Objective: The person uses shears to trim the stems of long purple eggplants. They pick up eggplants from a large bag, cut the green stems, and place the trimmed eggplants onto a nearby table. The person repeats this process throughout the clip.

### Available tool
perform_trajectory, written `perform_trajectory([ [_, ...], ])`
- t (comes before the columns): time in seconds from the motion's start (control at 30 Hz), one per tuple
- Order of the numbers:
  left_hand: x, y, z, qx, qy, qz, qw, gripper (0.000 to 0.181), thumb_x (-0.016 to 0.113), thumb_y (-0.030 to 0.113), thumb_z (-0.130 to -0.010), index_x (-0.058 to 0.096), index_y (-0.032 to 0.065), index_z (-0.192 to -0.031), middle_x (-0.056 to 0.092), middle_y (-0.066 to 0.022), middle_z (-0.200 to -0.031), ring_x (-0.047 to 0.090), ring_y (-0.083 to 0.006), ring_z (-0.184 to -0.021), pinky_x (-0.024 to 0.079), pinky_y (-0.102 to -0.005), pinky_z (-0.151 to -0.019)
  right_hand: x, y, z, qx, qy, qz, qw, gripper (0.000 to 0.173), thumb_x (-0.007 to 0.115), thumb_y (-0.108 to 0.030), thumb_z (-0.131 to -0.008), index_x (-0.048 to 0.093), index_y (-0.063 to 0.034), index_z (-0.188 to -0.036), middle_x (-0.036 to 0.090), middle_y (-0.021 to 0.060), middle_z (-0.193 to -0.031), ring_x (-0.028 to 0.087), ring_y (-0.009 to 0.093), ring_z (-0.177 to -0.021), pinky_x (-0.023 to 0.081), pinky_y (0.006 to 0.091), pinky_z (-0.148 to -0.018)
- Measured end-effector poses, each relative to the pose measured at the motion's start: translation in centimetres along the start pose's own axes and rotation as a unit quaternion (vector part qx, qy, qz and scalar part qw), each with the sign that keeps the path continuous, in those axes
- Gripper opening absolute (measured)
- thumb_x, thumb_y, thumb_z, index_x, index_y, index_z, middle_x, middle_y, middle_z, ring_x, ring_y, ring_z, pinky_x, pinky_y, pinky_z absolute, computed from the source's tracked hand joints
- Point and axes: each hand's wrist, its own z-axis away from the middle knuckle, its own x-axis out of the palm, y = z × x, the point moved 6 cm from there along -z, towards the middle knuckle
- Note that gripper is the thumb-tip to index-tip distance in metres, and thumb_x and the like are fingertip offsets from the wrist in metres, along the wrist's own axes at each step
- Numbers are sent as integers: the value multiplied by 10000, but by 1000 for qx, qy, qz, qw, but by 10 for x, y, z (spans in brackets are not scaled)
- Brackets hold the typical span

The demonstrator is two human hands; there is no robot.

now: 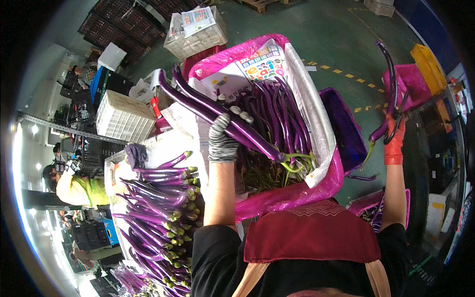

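My left hand (222, 144), in a black-and-white striped glove, grips long purple eggplants (207, 107) above a crate. At least two of them show, with green stems towards the lower right. The crate (287, 39) has a pink plastic liner and printed paper, and many eggplants (276, 115) lie in it. Out to the right, my right hand (394, 144) wears a red glove. It holds a curved eggplant (390, 89) and what look like dark-handled scissors (389, 139); the blades are hard to make out.
A white table on the left bears a large heap of eggplants (159, 211). Beyond it is a person in yellow (81, 189). White plastic crates (124, 117) stand at upper left. A blue crate (341, 130) and a loose eggplant (363, 178) are on the floor at right.
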Motion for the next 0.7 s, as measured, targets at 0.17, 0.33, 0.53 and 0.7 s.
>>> perform_trajectory([
  [0.17,11,-15,0,-77,-1,-43,996,435,712,178,-696,519,20,-1053,569,-98,-920,564,-279,-878,478,-415,-819,37,-3,13,-15,-81,167,983,455,566,-55,-854,421,-47,-1285,496,27,-1212,501,144,-1053,387,261,-908],
  [0.33,13,-15,-1,-112,16,-132,985,388,697,232,-718,554,-17,-979,607,-141,-831,604,-272,-776,502,-390,-765,100,-87,62,36,-396,55,916,391,528,-35,-871,444,-30,-1253,443,58,-1301,475,134,-1099,405,258,-910],
  [0.53,6,-14,-22,-106,124,-147,976,189,615,34,-728,541,-41,-885,591,-140,-749,603,-274,-683,532,-385,-659,182,-170,128,-151,-657,251,695,528,721,-307,-701,553,-77,-1145,580,125,-832,558,270,-777,435,352,-671],
  [0.7,12,-16,-21,-147,147,-181,961,171,616,52,-734,558,-13,-881,598,-122,-742,601,-262,-663,531,-375,-650,203,-172,140,-251,-682,255,638,539,713,-371,-673,579,-59,-1092,588,170,-781,561,348,-759,436,399,-661],
])
